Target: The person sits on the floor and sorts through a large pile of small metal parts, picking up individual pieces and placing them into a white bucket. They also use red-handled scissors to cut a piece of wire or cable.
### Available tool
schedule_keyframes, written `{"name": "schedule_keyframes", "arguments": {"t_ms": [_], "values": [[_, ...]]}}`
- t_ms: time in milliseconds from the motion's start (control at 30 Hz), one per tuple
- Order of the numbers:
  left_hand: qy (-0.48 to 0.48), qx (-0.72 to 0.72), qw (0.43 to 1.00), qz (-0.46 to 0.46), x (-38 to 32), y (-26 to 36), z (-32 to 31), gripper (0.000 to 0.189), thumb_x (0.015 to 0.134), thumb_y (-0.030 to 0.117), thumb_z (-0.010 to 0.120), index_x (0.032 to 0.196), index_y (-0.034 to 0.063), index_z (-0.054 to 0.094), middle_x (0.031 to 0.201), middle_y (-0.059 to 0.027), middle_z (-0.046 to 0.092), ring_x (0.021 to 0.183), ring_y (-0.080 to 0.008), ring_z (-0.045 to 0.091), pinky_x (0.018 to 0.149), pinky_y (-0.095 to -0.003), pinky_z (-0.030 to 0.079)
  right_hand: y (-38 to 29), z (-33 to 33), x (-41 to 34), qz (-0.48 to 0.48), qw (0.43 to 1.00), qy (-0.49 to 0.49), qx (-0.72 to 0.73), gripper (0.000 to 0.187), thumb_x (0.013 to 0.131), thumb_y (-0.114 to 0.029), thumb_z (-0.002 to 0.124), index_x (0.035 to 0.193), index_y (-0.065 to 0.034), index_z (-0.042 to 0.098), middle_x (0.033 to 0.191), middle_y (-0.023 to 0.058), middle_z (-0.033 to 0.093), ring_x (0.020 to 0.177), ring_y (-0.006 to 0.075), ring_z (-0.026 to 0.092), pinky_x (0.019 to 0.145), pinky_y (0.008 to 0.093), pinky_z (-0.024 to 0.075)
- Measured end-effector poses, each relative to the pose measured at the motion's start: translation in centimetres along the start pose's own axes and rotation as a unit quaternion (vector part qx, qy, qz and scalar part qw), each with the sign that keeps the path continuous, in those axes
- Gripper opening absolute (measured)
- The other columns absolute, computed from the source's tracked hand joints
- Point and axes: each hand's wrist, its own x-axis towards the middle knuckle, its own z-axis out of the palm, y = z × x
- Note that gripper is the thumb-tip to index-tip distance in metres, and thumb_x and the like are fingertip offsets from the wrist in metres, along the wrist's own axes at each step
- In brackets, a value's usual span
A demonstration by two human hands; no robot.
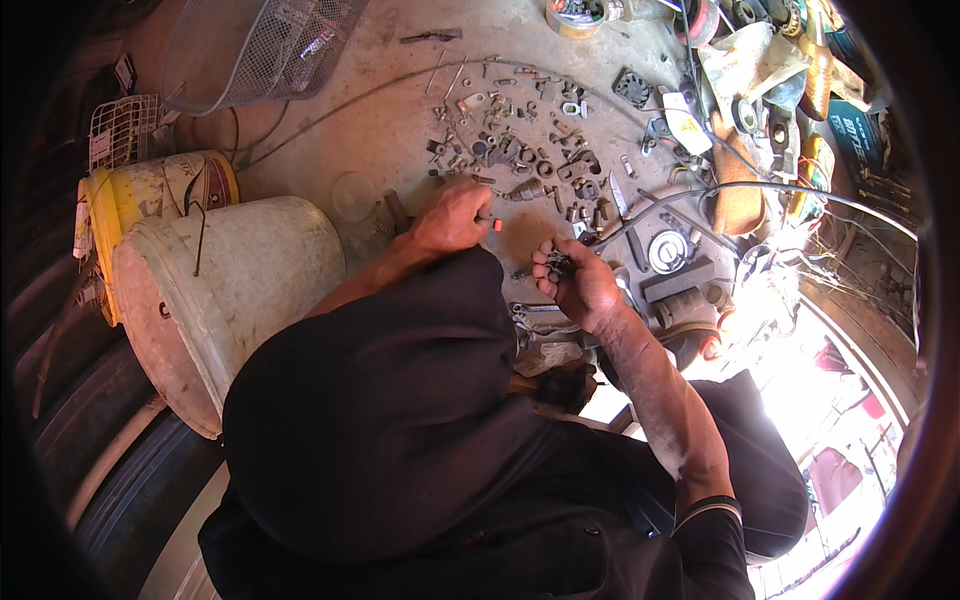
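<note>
My left hand is closed beside my knee, over the floor; a small orange-tipped item sticks out from its fingers, the rest hidden. Palm up, my right hand has curled fingers around several small dark metal parts. Between and beyond the hands, nuts, bolts, washers and brackets lie scattered on the concrete floor. A drill chuck-like metal part lies just past the left hand. Wrenches are below the right hand.
A whitish plastic bucket and a yellow bucket lie on their sides at left. A wire mesh basket is at upper left. A knife blade, a small fan, a black cable and cluttered tools stand at right.
</note>
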Motion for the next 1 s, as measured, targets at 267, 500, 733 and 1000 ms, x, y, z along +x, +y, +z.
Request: {"name": "schedule_keyframes", "arguments": {"t_ms": [267, 500, 733, 1000], "values": [[-0.002, -0.079, 0.997, -0.005, 0.5, 4.2, -3.1, 0.018, 0.076, 0.007, 0.075, 0.083, 0.0048, 0.059, 0.081, -0.0127, 0.059, 0.077, -0.0321, 0.061, 0.069, -0.0423, 0.049, 0.0, 0.2, 0.1, -0.003, 1.000, 0.001, 0.009, 0.023, 0.106, -0.026, 0.052, 0.108, -0.0070, 0.063, 0.101, 0.0078, 0.070, 0.092, 0.0206, 0.068, 0.084, 0.0340, 0.0558], [-0.082, -0.244, 0.966, 0.037, 0.1, 11.6, -1.9, 0.015, 0.081, 0.002, 0.075, 0.090, 0.0032, 0.063, 0.087, -0.0073, 0.059, 0.079, -0.0202, 0.061, 0.070, -0.0337, 0.050, 0.1, 0.8, -0.1, -0.002, 0.999, -0.010, 0.039, 0.027, 0.107, -0.028, 0.048, 0.109, -0.0060, 0.064, 0.103, 0.0090, 0.071, 0.095, 0.0197, 0.069, 0.083, 0.0332, 0.0567], [-0.001, -0.058, 0.995, -0.079, 0.9, 6.0, -1.6, 0.017, 0.086, 0.009, 0.074, 0.102, 0.0044, 0.069, 0.096, -0.0129, 0.068, 0.089, -0.0279, 0.068, 0.077, -0.0384, 0.053, -0.2, -0.1, 0.2, 0.007, 0.999, -0.022, 0.034, 0.024, 0.107, -0.026, 0.049, 0.106, -0.0070, 0.063, 0.098, 0.0075, 0.070, 0.084, 0.0194, 0.067, 0.075, 0.0323, 0.0559], [0.017, 0.056, 0.998, -0.012, 1.4, 2.3, 0.7, 0.021, 0.087, 0.019, 0.073, 0.104, 0.0103, 0.065, 0.104, -0.0125, 0.061, 0.091, -0.0398, 0.066, 0.074, -0.0510, 0.054, 0.1, 0.1, 0.0, 0.004, 1.000, 0.006, 0.014, 0.023, 0.105, -0.026, 0.051, 0.107, -0.0076, 0.063, 0.098, 0.0074, 0.069, 0.085, 0.0201, 0.066, 0.077, 0.0325, 0.0554]]}}
